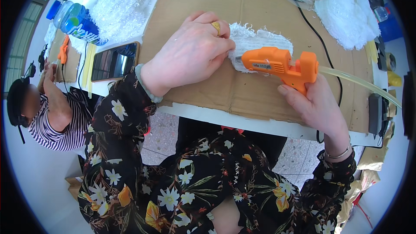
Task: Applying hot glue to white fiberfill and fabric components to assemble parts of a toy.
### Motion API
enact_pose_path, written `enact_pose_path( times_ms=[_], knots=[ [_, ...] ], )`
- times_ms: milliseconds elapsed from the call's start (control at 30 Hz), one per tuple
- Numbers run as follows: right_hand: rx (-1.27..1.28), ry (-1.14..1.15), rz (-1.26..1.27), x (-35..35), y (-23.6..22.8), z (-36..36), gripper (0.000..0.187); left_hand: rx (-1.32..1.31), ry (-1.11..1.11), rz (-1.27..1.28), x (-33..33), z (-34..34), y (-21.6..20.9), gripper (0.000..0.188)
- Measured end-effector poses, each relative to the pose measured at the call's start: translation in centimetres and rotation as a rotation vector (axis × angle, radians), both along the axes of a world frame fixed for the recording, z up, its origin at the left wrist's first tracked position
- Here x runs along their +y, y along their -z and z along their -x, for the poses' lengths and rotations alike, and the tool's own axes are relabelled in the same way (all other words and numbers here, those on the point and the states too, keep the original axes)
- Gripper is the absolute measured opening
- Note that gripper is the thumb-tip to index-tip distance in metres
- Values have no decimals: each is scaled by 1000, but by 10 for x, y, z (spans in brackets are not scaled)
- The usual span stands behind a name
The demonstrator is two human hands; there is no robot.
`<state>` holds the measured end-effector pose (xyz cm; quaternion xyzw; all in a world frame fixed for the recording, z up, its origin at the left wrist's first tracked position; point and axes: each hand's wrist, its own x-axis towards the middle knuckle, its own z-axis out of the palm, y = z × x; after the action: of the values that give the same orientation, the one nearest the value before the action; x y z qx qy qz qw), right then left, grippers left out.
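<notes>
Head view: the right grip (318,104) is holding the orange glue gun (271,60) by its handle; beyond, the left grip (193,50) is pinching the white fringed cloth (262,40), lying on cardboard (195,99), probably soft, light, best held by its edge.

My right hand (318,103) grips the orange gun (271,59), nozzle over the white cloth (262,40); my left (188,51) pinches the cloth's edge above the cardboard (195,104), near a phone (115,62).
</notes>
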<state>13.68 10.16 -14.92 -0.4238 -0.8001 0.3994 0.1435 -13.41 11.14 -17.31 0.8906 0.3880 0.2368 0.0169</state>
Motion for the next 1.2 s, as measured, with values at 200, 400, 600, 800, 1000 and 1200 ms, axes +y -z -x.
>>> enact_pose_path(
  times_ms=[200, 400, 600, 800, 1000, 1200],
  knots=[
    [-37, -13, 4, 0, -5, -3, 23, -7, -10, 1, 4, -2, -2, 15],
    [-31, 18, 117, 7, -5, -2, 23, -60, -5, 69, 7, -1, 6, 21],
    [-30, -20, -28, 12, -4, -4, 32, -74, -2, 108, 12, -7, 13, 22],
    [4, -77, -108, 11, 4, -14, 26, -73, 0, 105, 12, -10, 14, 20],
    [-52, -72, -48, 9, -2, -15, 27, -58, -15, 108, 11, -8, 12, 17],
    [-108, -52, -31, 8, -2, -12, 26, -63, -18, 107, 10, -8, 11, 17]
  ],
)
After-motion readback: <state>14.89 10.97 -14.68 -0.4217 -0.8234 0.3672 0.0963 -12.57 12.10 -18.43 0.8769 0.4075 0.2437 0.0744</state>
